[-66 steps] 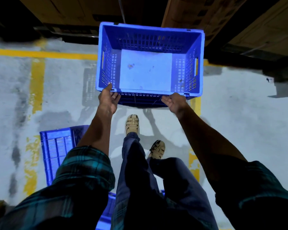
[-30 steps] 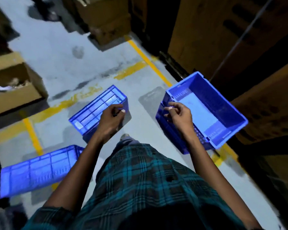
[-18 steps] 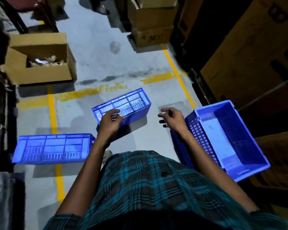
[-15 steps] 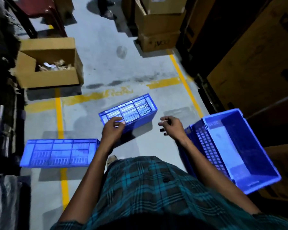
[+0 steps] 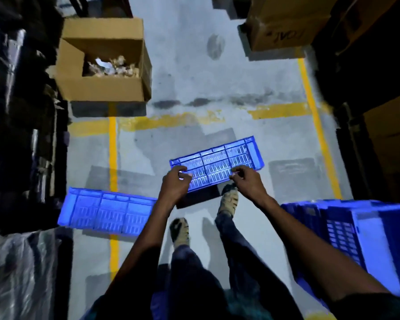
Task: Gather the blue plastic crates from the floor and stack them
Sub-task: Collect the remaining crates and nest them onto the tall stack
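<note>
Head view: both hands, left point(image 5: 174, 181) and right point(image 5: 247, 181), curl around the near edge of a blue crate point(image 5: 217, 163) on its side on the floor point(image 5: 194, 77); another crate point(image 5: 109, 212) lies left.

We see blue slotted crates point(image 5: 215, 163), grey floor point(image 5: 185, 65) w/ yellow lines point(image 5: 112, 158), brown cardboard box point(image 5: 106, 88), tan sandals point(image 5: 228, 199).

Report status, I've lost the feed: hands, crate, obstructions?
Left hand and right hand gripping middle crate. Second crate lies left. Nothing blocking.
</note>
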